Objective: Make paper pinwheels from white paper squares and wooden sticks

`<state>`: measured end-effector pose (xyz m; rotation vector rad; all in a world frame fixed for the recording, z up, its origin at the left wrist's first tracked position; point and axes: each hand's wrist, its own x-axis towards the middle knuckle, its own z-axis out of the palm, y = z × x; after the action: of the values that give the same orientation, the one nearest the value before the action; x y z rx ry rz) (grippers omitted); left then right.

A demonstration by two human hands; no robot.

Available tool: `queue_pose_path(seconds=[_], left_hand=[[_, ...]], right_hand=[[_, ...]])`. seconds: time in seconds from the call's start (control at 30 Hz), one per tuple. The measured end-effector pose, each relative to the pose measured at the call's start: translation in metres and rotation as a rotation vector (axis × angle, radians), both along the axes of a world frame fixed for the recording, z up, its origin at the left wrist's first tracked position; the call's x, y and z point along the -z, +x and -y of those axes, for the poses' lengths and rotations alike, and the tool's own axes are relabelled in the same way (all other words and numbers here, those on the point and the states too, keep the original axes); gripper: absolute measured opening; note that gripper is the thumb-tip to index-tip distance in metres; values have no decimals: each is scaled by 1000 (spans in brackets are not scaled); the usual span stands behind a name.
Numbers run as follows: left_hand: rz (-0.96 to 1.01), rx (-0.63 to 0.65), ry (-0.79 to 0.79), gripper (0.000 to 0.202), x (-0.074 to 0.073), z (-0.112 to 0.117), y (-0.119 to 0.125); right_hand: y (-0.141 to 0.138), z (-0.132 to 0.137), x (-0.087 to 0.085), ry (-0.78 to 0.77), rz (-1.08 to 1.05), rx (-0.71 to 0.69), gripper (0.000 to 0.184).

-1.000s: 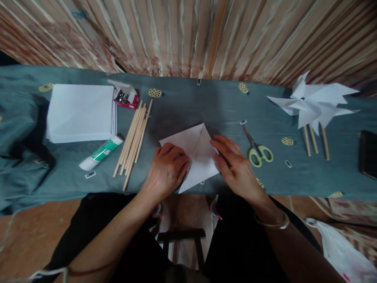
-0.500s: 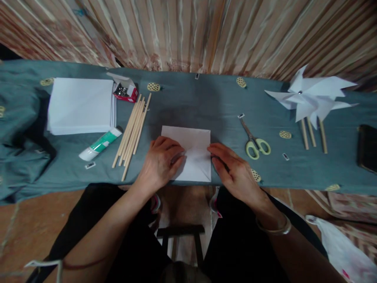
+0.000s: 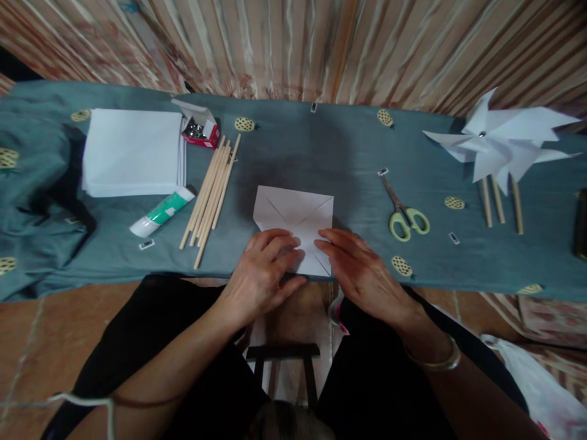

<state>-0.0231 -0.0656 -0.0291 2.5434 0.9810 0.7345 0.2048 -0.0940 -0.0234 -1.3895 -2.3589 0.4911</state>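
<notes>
A square sheet of white paper (image 3: 298,208) lies at the front edge of the table, with diagonal lines running in from its corners that look like cuts or creases. My left hand (image 3: 268,266) rests on its lower left part, fingers stretched out and the thumb apart near the table edge. On the right side, my right hand (image 3: 360,269) touches the paper with extended fingertips. Both hands hide parts of the sheet. Green-handled scissors (image 3: 402,215) lie to the right of my right hand. Left of my left hand are several thin wooden sticks (image 3: 211,195).
Far left lies a stack of white paper (image 3: 132,153), beside an open red box (image 3: 202,131) of small metal pieces. A green and white tube (image 3: 162,212) sits below. Paper pinwheels (image 3: 490,140) on sticks and a dark object (image 3: 581,223) are at the right. A pleated curtain (image 3: 293,49) hangs behind.
My left hand has shifted down on the paper and its thumb has spread away. My right fingers have moved further over the sheet. Diagonal lines in its upper half now show. The view has shifted slightly.
</notes>
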Motion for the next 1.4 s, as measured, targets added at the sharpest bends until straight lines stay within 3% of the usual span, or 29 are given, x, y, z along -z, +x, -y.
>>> queue_pose_path(seconds=[0.27, 0.57, 1.03, 1.4], left_hand=[[-5, -12, 34, 33, 0, 2, -14], [-88, 6, 33, 13, 0, 7, -6], [-43, 3, 59, 14, -3, 8, -5], [-44, -2, 47, 12, -2, 8, -2]], right_hand=[[1, -2, -1, -6, 26, -26, 39], [3, -3, -4, -63, 14, -37, 47], [5, -5, -7, -119, -14, -24, 50], [4, -9, -9, -103, -60, -7, 30]])
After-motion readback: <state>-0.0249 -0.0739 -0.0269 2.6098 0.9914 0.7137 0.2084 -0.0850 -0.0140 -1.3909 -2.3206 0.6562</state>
